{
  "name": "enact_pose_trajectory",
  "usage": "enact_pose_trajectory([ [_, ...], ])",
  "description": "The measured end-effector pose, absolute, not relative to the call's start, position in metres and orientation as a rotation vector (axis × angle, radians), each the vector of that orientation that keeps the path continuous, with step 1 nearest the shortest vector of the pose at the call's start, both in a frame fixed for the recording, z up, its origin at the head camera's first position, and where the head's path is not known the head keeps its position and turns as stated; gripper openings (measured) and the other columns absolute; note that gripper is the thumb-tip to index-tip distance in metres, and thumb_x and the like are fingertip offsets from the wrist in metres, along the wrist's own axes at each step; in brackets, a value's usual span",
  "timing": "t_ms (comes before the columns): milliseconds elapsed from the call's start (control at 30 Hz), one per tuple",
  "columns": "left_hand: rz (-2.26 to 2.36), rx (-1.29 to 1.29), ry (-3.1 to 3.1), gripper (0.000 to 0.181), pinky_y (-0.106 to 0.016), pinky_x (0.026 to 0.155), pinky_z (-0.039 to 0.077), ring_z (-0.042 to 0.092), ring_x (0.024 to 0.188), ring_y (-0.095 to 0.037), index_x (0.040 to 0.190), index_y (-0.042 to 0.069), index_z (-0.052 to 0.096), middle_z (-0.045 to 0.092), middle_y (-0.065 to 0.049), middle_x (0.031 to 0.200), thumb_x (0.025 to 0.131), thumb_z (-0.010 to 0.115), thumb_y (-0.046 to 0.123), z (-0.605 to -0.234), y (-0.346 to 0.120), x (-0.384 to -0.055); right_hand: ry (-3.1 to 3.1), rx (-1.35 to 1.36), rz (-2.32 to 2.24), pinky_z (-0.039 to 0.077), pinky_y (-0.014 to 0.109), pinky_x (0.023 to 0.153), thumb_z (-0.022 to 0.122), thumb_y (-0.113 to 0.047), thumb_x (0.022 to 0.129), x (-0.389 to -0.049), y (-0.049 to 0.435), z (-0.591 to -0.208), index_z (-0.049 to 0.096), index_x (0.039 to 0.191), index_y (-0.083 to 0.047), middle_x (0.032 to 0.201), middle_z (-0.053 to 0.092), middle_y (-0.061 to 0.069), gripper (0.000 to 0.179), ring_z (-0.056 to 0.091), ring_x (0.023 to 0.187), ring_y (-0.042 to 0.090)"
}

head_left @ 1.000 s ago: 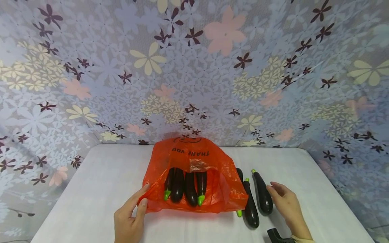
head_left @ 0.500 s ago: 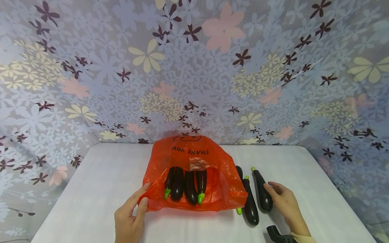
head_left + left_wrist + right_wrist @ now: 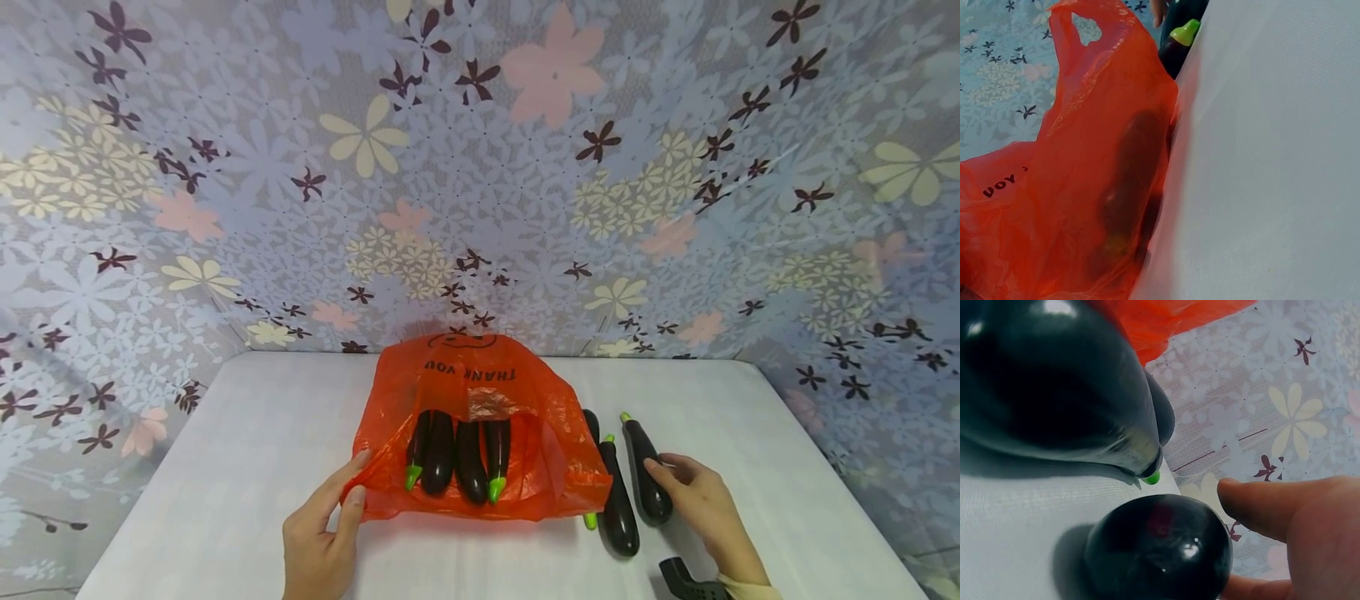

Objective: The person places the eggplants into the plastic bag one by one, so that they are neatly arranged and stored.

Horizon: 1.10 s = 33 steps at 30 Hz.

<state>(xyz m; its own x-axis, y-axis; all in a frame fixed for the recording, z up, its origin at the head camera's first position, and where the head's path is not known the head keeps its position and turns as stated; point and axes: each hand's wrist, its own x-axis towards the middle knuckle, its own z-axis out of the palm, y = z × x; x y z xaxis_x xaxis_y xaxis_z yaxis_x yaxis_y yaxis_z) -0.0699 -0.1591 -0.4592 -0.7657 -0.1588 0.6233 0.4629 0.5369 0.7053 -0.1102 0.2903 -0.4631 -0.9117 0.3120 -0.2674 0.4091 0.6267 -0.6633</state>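
At the mouth of a red plastic bag, my left hand pinches the near left edge between thumb and fingers. Several dark eggplants lie inside, two with green stem ends facing me. My right hand is at the rightmost eggplant, its thumb reaching over the body and its other fingers by the right side. In the right wrist view, the thumb stands extended beside that eggplant's rounded end; firm contact cannot be made out.
Another eggplant lies between the bag and my right hand. One more is partly hidden by the bag's right side. All rest on a white table, with flower-patterned cloth behind. A black strap sits at the right wrist.
My right thumb has moved left, from the eggplant's right side onto its body. The left hand, the bag and the eggplants have stayed put.
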Motion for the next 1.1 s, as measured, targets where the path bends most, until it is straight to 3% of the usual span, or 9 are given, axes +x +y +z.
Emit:
enact_pose_trajectory([
  [233,-1.226,-0.249,-2.133,0.036,-0.013,0.095,0.045,0.062,0.116,0.001,0.125,0.004,0.071,0.072,-0.006,0.121,0.091,0.070,-0.004,-0.4576,-0.1597,-0.0698,2.728,0.602,-1.125,0.048,0.058,0.094,0.061,-0.056,0.094,-0.1107,0.2894,-0.4636,0.047,0.138,0.011,0.130,0.054,0.038,0.082,0.055,0.115,0.048],
  [767,-1.220,-0.242,-2.127,0.035,-0.013,0.094,0.045,0.062,0.116,0.002,0.124,0.006,0.071,0.072,-0.005,0.120,0.090,0.070,-0.003,-0.4594,-0.1591,-0.0695,2.713,0.627,-1.163,0.049,0.057,0.093,0.061,-0.054,0.095,-0.1106,0.2897,-0.4665,0.048,0.138,0.013,0.130,0.054,0.037,0.080,0.054,0.116,0.047],
  [1100,-1.237,-0.246,-2.153,0.034,-0.012,0.097,0.044,0.062,0.117,-0.001,0.125,0.003,0.070,0.072,-0.008,0.121,0.091,0.068,-0.003,-0.4585,-0.1604,-0.0686,2.730,0.633,-1.200,0.044,0.061,0.101,0.059,-0.052,0.097,-0.1096,0.2899,-0.4659,0.049,0.138,0.013,0.136,0.052,0.036,0.077,0.050,0.123,0.049],
])
